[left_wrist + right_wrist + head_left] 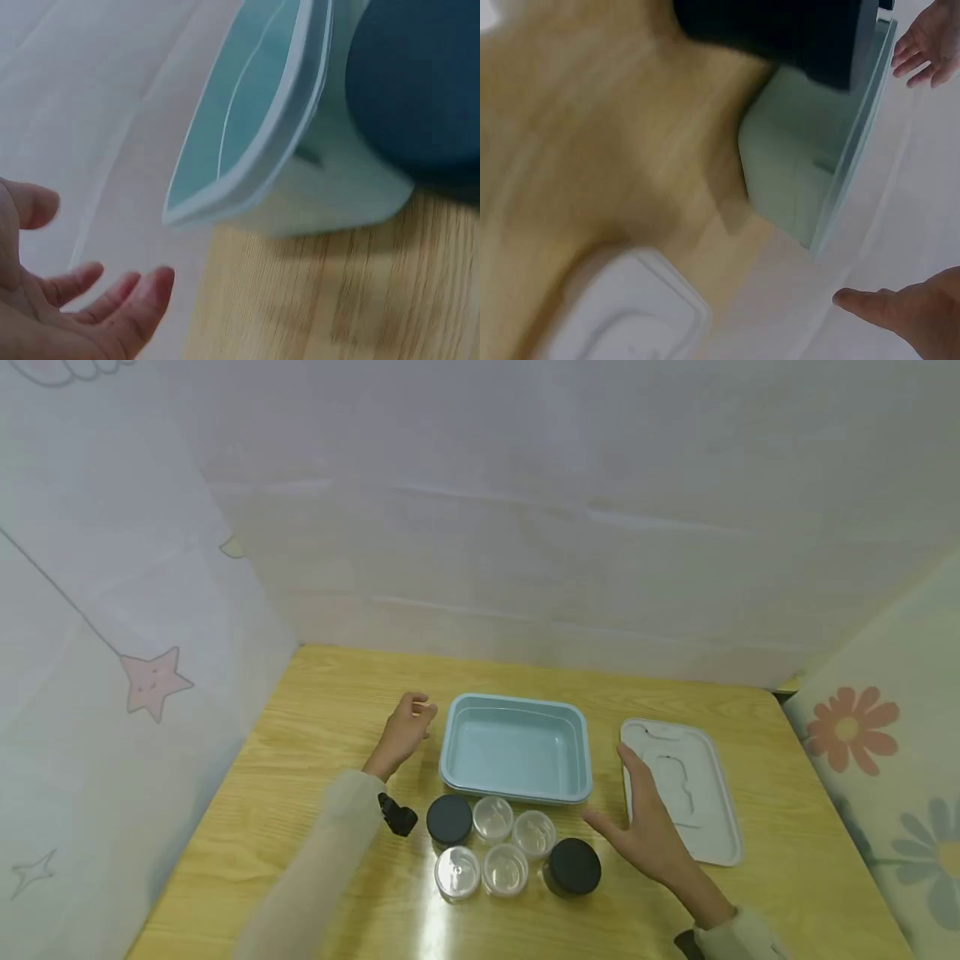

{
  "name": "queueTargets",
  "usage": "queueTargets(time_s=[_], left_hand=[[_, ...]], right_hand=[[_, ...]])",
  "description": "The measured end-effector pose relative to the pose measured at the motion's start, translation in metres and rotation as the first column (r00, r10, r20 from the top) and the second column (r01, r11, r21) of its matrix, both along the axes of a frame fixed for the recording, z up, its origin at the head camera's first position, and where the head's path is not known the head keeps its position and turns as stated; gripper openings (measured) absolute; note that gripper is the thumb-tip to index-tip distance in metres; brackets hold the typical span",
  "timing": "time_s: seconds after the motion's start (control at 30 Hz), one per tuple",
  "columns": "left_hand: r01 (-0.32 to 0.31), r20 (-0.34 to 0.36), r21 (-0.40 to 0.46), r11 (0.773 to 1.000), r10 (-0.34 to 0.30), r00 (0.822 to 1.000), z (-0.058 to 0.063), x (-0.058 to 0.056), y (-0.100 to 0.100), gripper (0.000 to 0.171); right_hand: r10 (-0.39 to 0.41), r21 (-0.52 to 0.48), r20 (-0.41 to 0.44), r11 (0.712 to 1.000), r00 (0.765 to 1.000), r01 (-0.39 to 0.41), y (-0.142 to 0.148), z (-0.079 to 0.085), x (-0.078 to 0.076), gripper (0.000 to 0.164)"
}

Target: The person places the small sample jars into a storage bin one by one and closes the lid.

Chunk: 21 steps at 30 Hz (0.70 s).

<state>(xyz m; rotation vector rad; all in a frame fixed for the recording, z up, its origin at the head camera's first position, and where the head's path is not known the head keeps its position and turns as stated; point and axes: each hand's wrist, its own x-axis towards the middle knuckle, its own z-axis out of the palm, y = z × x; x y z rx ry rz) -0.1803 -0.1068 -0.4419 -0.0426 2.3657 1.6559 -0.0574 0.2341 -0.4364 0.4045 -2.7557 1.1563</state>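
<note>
Jars [506, 871] crowd the tub's [516, 752] near side, so left hand [402, 729] and right hand [649, 831], fingers parted and empty, had best work clear of them.

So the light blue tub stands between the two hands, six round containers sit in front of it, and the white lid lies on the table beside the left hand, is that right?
Not quite: the white lid lies beside the right hand, as the head view shows. The light blue tub and six round containers are as you said.
</note>
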Motion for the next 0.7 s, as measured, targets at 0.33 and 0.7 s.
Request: queueTargets(time_s=[0.33,0.7], left_hand=[[-0.053,0.118,-0.004,0.999,0.053,0.992,-0.016,0.01,0.02,0.05],[-0.08,0.214,0.074,0.994,0.062,0.975,-0.031,0.012,0.022,0.037]], right_hand=[[-0.039,-0.112,-0.054,0.993,0.998,0.033,-0.018,-0.029,0.047,0.095],[0.01,-0.09,-0.066,0.996,0.998,-0.016,-0.029,-0.046,0.066,0.096]])
